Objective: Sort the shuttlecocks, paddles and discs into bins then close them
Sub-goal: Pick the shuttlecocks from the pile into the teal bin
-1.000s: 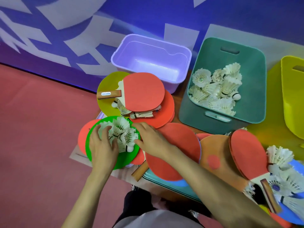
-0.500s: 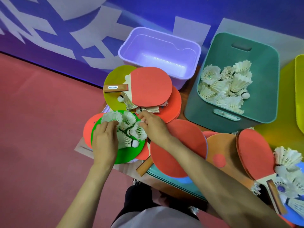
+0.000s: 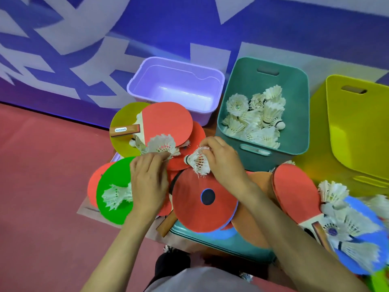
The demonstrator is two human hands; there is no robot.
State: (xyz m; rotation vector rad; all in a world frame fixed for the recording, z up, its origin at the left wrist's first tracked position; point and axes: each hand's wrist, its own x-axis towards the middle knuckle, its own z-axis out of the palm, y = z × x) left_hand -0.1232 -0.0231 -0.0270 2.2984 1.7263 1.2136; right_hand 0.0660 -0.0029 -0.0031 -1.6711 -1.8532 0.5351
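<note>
As right hand (image 3: 223, 161) pinches shuttlecock (image 3: 197, 162), left (image 3: 148, 182) seems full

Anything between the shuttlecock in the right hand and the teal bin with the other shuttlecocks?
Nothing visible. The right hand holds the shuttlecock just left of the teal bin, whose top is open. Only the bin's near wall has to be lifted over.

Blue disc (image 3: 357, 207) blurred at right edge, yellow bin (image 3: 357, 131) cut off, shuttlecock (image 3: 114, 197) half under left hand (image 3: 148, 182)
</note>
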